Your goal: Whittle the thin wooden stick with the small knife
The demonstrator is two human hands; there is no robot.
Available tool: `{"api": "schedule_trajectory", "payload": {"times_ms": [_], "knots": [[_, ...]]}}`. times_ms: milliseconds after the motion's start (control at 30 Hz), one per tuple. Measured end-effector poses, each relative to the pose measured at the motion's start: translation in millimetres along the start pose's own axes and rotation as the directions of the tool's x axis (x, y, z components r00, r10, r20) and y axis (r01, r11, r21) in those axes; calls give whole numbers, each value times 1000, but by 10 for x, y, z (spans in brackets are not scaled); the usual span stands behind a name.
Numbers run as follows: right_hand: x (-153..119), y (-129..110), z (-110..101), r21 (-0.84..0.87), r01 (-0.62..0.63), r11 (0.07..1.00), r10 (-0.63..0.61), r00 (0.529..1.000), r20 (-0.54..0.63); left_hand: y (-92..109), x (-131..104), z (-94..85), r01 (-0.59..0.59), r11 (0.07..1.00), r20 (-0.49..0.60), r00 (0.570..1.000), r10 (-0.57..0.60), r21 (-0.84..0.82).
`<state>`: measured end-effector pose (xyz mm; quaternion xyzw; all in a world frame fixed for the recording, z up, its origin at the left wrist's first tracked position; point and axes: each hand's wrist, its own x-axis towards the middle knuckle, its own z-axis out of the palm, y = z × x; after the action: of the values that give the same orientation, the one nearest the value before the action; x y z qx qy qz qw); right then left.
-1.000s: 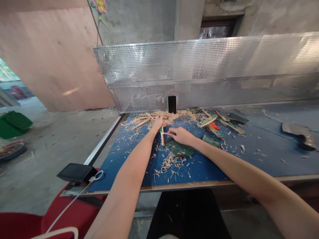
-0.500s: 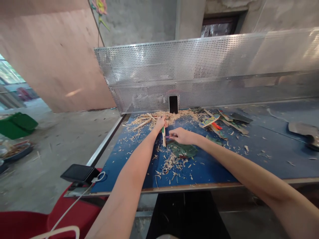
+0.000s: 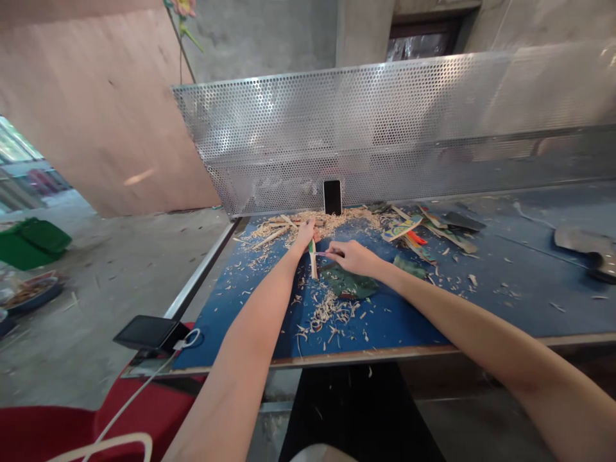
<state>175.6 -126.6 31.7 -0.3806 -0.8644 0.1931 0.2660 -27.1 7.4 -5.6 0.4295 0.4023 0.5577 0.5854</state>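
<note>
Blue tabletop (image 3: pixel 399 330): from my seat I see pale curled shavings (image 3: pixel 332 311) strewn over it, heaped beyond the hands and scattered nearer the front edge.
Perforated metal panel (image 3: pixel 289 141): runs along the back of the table; a dark-screened phone (image 3: pixel 332 197) leans upright before it, just beyond the hands.
Dark green piece (image 3: pixel 353 285): flat and crumpled, partly under the right hand and forearm, crowding that side.
Scraps (image 3: pixel 402 228): a loose pile to the right, with an orange-red item (image 3: pixel 416 238) among them.
Sticks (image 3: pixel 269 240): lying in shavings left of the left hand.
Black device (image 3: pixel 151 333): at the table's left front corner, white cable (image 3: pixel 132 399) trailing past a red chair (image 3: pixel 144 407).
Wooden strip (image 3: pixel 314 268): narrow and pale, green towards its upper part; it points towards the wearer, above the blue top between the hands.
Left hand (image 3: pixel 306 235): I see it curled round the strip's far part.
Right hand (image 3: pixel 353 258): pinching a thin purplish tool (image 3: pixel 322 254), its tip at the strip; I cannot tell whether it cuts in.
</note>
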Motion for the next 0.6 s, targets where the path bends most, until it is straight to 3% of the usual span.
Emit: {"api": "schedule_trajectory", "payload": {"times_ms": [300,600], "knots": [[16,-75,102,-97,-38,995,39,999,14,119,-93,43,49,999,-18,999,-49,-13],[56,-47,170,77,-72,994,71,997,20,103,-113,75,30,999,-49,998,-30,14]]}}
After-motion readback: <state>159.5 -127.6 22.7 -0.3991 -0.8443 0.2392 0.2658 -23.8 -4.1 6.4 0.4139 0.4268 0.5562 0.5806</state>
